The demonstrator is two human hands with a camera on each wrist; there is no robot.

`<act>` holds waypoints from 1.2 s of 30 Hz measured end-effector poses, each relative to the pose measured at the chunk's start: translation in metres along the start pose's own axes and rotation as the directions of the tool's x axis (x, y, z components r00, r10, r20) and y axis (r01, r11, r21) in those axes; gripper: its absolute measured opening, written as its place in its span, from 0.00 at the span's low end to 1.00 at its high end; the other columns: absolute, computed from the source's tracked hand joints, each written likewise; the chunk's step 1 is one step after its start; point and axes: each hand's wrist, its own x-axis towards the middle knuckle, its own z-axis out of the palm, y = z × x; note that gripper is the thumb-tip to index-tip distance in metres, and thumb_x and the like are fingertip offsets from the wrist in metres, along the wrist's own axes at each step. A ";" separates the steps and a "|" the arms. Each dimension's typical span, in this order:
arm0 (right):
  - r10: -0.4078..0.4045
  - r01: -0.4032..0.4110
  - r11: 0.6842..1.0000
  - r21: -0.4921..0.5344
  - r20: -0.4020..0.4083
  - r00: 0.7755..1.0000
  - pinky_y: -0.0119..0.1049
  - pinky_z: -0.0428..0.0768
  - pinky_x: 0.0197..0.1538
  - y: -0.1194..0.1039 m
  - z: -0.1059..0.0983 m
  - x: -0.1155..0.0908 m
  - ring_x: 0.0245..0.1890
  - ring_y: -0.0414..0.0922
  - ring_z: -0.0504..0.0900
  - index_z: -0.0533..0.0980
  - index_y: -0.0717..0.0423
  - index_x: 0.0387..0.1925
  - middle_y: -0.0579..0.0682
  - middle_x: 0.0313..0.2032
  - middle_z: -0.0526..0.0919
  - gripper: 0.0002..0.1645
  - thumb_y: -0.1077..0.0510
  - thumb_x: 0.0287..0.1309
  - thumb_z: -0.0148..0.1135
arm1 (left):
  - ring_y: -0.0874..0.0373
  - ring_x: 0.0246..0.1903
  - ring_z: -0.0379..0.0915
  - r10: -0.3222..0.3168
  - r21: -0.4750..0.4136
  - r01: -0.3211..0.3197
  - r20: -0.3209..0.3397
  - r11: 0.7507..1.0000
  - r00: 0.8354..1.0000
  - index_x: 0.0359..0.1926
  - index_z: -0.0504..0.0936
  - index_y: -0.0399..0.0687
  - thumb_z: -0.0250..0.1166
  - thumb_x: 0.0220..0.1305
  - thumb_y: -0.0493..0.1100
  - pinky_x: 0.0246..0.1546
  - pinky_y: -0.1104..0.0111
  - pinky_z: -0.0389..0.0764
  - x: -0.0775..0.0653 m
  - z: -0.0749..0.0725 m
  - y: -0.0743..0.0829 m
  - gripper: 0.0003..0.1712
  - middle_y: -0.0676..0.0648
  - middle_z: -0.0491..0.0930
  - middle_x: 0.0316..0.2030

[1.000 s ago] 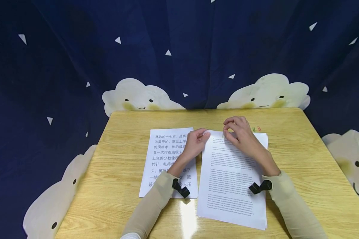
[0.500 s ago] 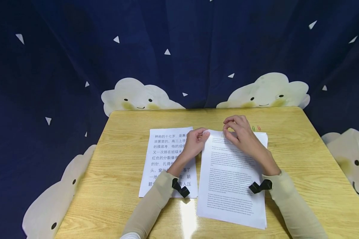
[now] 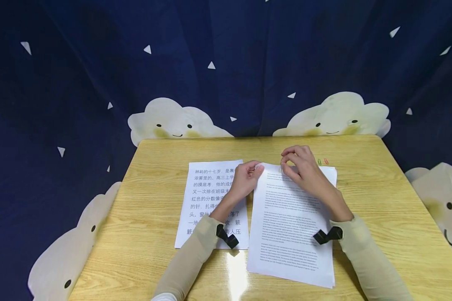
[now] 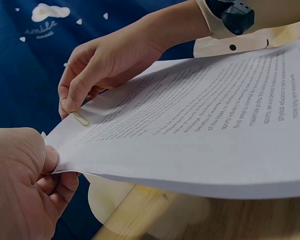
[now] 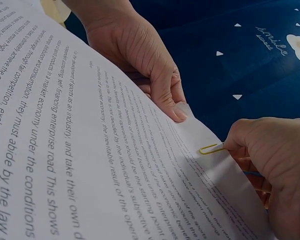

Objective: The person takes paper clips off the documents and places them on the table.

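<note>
A stack of sheets printed with small English text (image 3: pixel 290 234) has its top edge between both hands. At its top-left corner my left hand (image 3: pixel 245 182) pinches the paper, thumb on top and fingers underneath. A yellow paper clip (image 4: pixel 81 119) straddles the top edge, its loop lying over the page. My right hand (image 3: pixel 305 173) pinches the outer end of that clip between thumb and finger. In the right wrist view a thin blue thing (image 5: pixel 252 173) shows beneath the right thumb, mostly hidden by the fingers. The left wrist view has the stack's near edge raised above the table.
A page of large Chinese characters (image 3: pixel 203 200) lies to the left, partly under the left forearm. Just past the stack's top edge are a green paper clip (image 3: pixel 319 162) and a red paper clip (image 3: pixel 326 161). The wooden table (image 3: pixel 135 251) ends at a dark blue curtain (image 3: pixel 241 50).
</note>
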 end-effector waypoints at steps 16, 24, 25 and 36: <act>0.000 0.000 1.000 0.014 -0.008 1.000 0.53 0.64 0.58 0.000 0.000 -0.001 0.53 0.57 0.69 0.81 0.55 0.34 0.57 0.51 0.80 0.04 0.65 0.66 0.66 | 0.60 0.20 0.77 -0.003 0.009 0.003 -0.003 1.000 1.000 0.53 0.85 0.31 0.60 0.78 0.37 0.22 0.75 0.76 -0.001 -0.001 0.006 0.13 0.33 0.87 0.35; -0.004 0.004 1.000 0.014 -0.012 1.000 0.53 0.64 0.57 0.001 0.001 0.000 0.53 0.57 0.69 0.82 0.55 0.34 0.57 0.50 0.80 0.04 0.65 0.66 0.66 | 0.61 0.19 0.73 -0.028 0.015 0.028 -0.023 0.999 0.999 0.52 0.84 0.27 0.59 0.77 0.33 0.21 0.77 0.72 0.001 0.001 0.002 0.12 0.29 0.86 0.35; -0.004 0.005 1.000 0.014 -0.012 1.000 0.53 0.64 0.57 0.001 0.001 0.000 0.53 0.57 0.69 0.82 0.55 0.34 0.57 0.50 0.80 0.04 0.65 0.66 0.66 | 0.60 0.19 0.73 -0.028 0.011 0.028 -0.022 1.000 0.999 0.52 0.84 0.26 0.59 0.77 0.32 0.21 0.77 0.72 0.001 0.001 0.003 0.12 0.29 0.86 0.35; -0.012 0.012 1.000 0.018 -0.016 1.000 0.53 0.64 0.58 0.001 0.001 -0.001 0.53 0.58 0.69 0.82 0.55 0.34 0.57 0.51 0.80 0.04 0.65 0.66 0.67 | 0.64 0.18 0.72 -0.003 0.022 0.004 -0.021 1.000 1.000 0.52 0.86 0.33 0.62 0.77 0.37 0.21 0.75 0.72 0.001 -0.001 0.001 0.12 0.35 0.88 0.33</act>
